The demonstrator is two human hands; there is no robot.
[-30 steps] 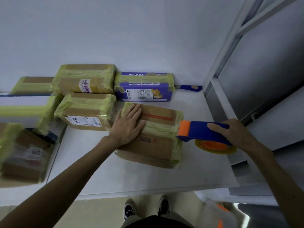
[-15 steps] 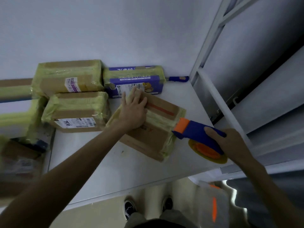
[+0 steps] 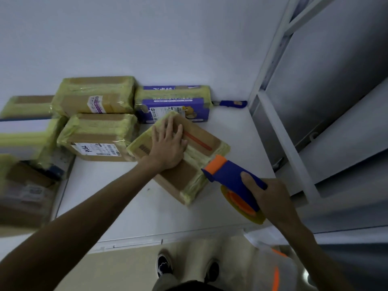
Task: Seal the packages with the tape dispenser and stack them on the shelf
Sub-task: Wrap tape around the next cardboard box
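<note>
Fingers [image 3: 168,127] of left hand [image 3: 168,150] straight, pressing taped package [image 3: 178,177] at frame centre onto worktop [image 3: 136,206]; right hand [image 3: 273,198] clenched round tape dispenser [image 3: 228,171] at package's lower-right edge. Sealing step, apparently; next calls for clean tape cut, then stacking.

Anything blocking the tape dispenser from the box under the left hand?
Nothing visible. The tape dispenser, gripped by the right hand, has its orange nose at the right edge of the box, with no object between. The left hand lies flat on the box top farther in, which may sit in the tape's path.
</note>
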